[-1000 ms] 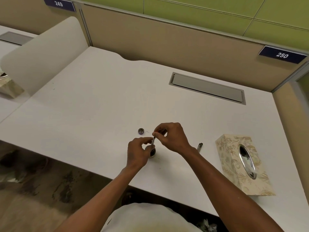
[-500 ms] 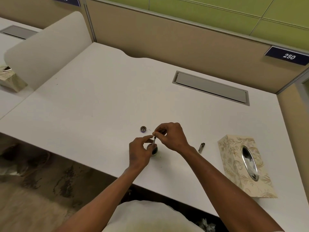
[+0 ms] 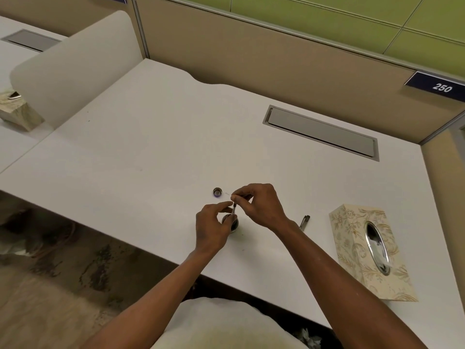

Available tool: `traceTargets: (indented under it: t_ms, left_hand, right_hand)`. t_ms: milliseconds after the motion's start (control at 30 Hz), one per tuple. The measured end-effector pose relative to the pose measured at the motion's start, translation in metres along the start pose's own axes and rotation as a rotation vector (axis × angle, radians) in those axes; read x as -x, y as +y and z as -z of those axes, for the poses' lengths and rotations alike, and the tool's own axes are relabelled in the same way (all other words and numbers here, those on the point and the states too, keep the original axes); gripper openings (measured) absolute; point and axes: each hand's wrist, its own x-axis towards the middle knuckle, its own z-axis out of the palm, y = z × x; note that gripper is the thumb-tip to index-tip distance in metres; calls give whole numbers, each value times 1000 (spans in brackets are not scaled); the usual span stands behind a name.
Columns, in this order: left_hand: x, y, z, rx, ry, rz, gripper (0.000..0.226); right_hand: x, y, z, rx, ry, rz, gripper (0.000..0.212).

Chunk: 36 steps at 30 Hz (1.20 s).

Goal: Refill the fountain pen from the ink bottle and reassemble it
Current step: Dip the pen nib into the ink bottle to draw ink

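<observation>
While your right hand point(image 3: 261, 206) pinches the upper end of the thin pen section point(image 3: 234, 208) between thumb and fingertips, that section stands nearly upright with its lower end at the mouth of the ink bottle point(image 3: 232, 222). Your left hand point(image 3: 211, 227) curls around the bottle's left side, thumb and forefinger reaching toward the pen section; whether they touch it cannot be told. The bottle stands on the counter point(image 3: 151, 147) near its front edge, about midway along. The bottle cap point(image 3: 217, 191) lies open side up just behind and to the left of your hands, apart from them. A dark pen part with a metal clip point(image 3: 305, 221) lies near your right wrist. A patterned tissue box point(image 3: 352, 248) sits toward the front right corner. A grey cable hatch point(image 3: 320, 133) is set into the counter near the back edge.
</observation>
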Motion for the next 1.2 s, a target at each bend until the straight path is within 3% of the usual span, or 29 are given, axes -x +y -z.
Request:
traceTargets:
  t_ms: [833,1200]
  left_hand:
    - [4,-1,0,-46,9,-6,32]
    - [4,1,3,-33,10,3,32]
  right_hand:
    - [13,-1,5,-70,-3,53,1]
    - [8,-7,4,-46,-4,93,10]
